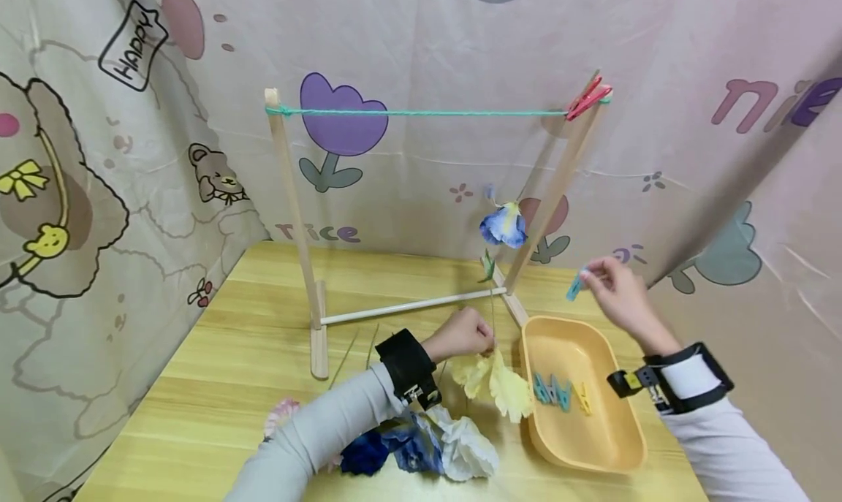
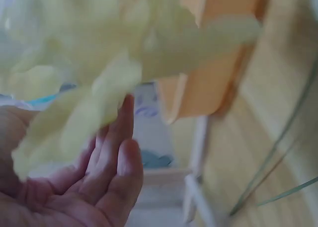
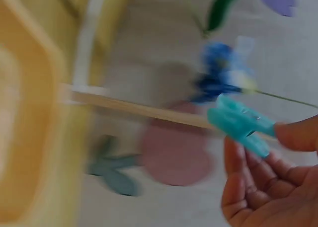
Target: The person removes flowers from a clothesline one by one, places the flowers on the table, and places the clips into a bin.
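Note:
My left hand [image 1: 468, 334] pinches the stem of a yellow artificial flower [image 1: 506, 389], whose bloom hangs downward below the fingers. In the left wrist view its pale petals [image 2: 74, 117] hide part of the hand [image 2: 99, 187]. The stem rises above the fist to a green leaf [image 1: 487, 266]. Over on the right, my right hand [image 1: 618, 297] pinches a teal clothespin [image 1: 574, 287] between thumb and fingers, above the basin. A blue flower [image 1: 503, 225] hangs head down near the right post, and a red clothespin [image 1: 588, 100] grips the green string [image 1: 421, 113] above it.
A wooden frame with a left post [image 1: 294, 210] and right post [image 1: 559, 188] carries the string. An orange basin [image 1: 585, 443] holds several clothespins, including a yellow one [image 1: 584, 398]. White [image 1: 465, 447], dark blue [image 1: 365, 452] and pink [image 1: 281, 414] flowers lie on the table.

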